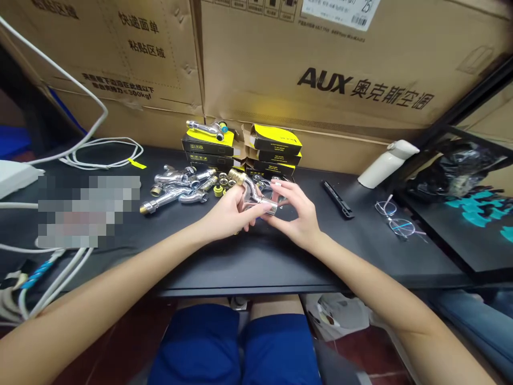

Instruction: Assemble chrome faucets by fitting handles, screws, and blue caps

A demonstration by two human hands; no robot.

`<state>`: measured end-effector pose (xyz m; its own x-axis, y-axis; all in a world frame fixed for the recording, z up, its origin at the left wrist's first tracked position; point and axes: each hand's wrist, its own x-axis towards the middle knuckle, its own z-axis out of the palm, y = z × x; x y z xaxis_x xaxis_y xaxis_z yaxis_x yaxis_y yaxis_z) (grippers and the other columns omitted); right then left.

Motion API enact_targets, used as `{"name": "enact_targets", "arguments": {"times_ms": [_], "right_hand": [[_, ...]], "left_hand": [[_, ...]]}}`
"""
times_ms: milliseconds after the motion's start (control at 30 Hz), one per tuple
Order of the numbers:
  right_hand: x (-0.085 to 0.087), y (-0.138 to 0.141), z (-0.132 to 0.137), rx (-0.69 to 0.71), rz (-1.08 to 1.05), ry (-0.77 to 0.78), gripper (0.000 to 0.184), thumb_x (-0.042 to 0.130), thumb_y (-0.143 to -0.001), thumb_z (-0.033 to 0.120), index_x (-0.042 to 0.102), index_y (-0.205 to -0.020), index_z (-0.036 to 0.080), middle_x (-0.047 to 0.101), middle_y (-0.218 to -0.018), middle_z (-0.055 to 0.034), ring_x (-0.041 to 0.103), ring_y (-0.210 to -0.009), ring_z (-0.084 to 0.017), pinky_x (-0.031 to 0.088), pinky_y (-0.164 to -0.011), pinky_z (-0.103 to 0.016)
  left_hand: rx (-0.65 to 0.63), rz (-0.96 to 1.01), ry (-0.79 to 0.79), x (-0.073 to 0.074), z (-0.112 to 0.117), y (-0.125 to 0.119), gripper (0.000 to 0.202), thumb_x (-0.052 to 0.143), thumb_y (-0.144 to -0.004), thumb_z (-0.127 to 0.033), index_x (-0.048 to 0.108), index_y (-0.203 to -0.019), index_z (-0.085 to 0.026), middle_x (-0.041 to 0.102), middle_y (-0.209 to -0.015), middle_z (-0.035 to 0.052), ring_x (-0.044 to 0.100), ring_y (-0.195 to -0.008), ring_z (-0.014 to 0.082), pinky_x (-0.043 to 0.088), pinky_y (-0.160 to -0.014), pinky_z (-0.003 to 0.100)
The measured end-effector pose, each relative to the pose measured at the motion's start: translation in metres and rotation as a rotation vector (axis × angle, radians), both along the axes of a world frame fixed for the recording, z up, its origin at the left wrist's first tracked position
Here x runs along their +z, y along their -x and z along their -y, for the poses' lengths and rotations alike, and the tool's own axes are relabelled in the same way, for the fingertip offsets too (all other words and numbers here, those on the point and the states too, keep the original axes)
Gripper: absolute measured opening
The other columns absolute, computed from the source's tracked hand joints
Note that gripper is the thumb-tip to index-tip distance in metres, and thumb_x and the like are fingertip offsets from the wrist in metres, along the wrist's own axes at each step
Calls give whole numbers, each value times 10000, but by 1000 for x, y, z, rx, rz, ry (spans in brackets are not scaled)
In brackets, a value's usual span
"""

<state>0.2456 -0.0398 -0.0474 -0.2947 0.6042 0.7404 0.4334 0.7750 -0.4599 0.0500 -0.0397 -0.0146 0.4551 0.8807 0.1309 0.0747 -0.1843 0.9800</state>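
Note:
A chrome tap with a brass threaded end (251, 193) is held up over the black desk (256, 262). My left hand (228, 214) wraps its body from below, and the brass end sticks up beyond my fingers. My right hand (294, 214) pinches the far chrome end between fingertips and thumb. Part of the tap is hidden by my fingers. Just left of my left hand lie several chrome taps (172, 190) and small brass and yellow fittings (223, 184).
Stacked black and yellow boxes (276, 144) stand behind my hands, with a chrome tap (206, 128) on top. To the right lie a black pen-like tool (337, 199), glasses (395, 222) and a white bottle (387, 163). White cables (96, 155) run at left against large cardboard cartons (304, 64).

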Motion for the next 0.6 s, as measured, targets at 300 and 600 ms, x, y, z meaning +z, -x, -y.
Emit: {"name": "enact_targets", "arguments": {"times_ms": [300,600], "right_hand": [[-2,-3,-2,38,-49,-22,527,806,-740,371,664,-1232,245,665,-1237,-130,681,-1039,-250,619,-786,-389],[0,4,4,-1,-54,-31,554,795,-760,368,615,-1267,235,728,-1048,-88,690,-1062,-255,549,-968,-439]], "left_hand": [[-84,1,-53,-2,1,3,385,733,-791,-410,580,-1028,-149,655,-756,1,470,-375,48,400,-325,177],[16,76,-85,-5,4,-1,336,729,-793,-370,517,-960,-171,667,-824,11,493,-426,44,406,-350,162]]}}
